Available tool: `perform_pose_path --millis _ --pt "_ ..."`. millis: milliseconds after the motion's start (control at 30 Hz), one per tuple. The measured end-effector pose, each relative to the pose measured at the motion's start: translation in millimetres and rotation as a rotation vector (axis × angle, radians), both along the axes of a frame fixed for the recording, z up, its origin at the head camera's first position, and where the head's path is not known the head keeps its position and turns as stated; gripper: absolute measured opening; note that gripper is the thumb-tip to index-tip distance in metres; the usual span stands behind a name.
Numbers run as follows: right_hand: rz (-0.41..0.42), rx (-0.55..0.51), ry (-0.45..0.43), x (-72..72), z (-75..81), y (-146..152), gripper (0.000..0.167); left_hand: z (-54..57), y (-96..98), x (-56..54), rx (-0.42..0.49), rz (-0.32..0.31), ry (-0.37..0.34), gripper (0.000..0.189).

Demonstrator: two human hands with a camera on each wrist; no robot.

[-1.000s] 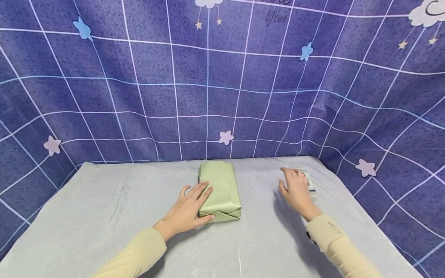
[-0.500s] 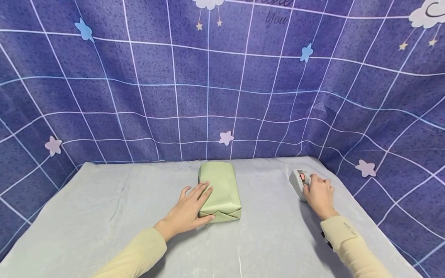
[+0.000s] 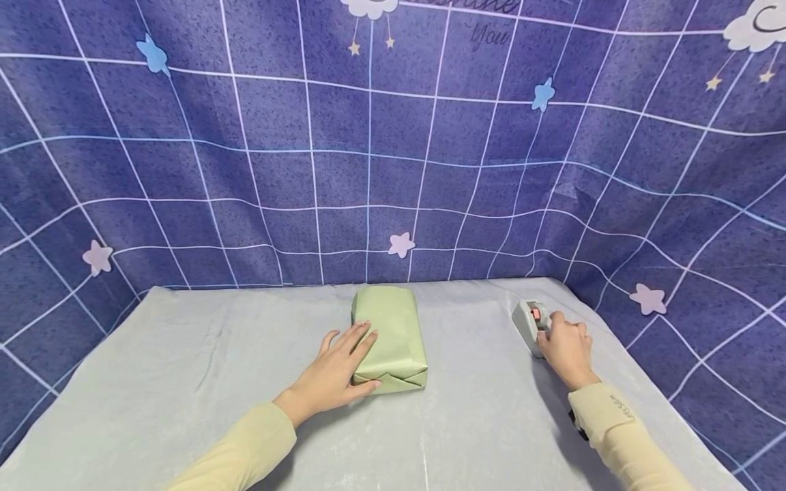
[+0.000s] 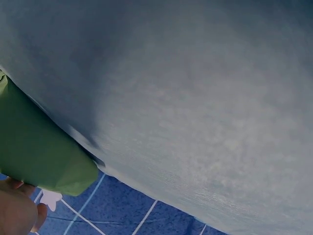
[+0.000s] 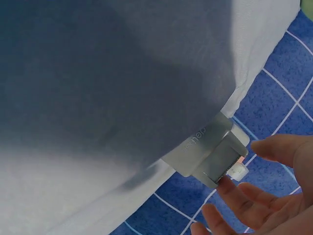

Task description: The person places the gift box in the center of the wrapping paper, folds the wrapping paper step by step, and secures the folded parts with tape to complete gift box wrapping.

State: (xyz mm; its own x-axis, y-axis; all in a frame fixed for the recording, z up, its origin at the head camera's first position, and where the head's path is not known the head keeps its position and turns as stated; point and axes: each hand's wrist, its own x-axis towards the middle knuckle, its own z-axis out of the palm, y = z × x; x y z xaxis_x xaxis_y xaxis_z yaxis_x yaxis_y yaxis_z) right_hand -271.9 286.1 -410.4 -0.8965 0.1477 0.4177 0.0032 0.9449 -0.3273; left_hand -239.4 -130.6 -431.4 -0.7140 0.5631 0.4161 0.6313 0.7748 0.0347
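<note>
The green package [image 3: 393, 341] lay at the lower centre of the head view, its long axis running almost straight up the frame and its folded end facing the bottom edge. Your left hand [image 3: 334, 369] rested on its left side, fingers apart, thumb at the lower left corner. To the right of the frame stood the grey tape dispenser [image 3: 527, 327], its long axis slanting steeply from upper left to lower right. Your right hand [image 3: 568, 349] was clamped on its right side. Both things sat on the cloth-covered counter [image 3: 473, 423], before a blue gridded backdrop [image 3: 276, 177].
</note>
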Motion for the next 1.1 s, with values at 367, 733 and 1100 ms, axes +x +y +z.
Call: perform_pose_path --millis 367,733,1100 --pt "-0.012 -0.053 -0.004 3.3 4.6 -1 0.043 0.9 1.5 0.1 -0.002 0.0 0.008 0.079" --pt "-0.052 -0.055 0.087 1.0 4.1 -8 0.033 0.2 1.8 0.0 -0.007 0.003 -0.006 0.078" --pt "-0.098 0.042 0.183 -3.5 -1.7 -17 0.01 0.7 0.9 1.3 0.005 0.003 -0.01 0.078"
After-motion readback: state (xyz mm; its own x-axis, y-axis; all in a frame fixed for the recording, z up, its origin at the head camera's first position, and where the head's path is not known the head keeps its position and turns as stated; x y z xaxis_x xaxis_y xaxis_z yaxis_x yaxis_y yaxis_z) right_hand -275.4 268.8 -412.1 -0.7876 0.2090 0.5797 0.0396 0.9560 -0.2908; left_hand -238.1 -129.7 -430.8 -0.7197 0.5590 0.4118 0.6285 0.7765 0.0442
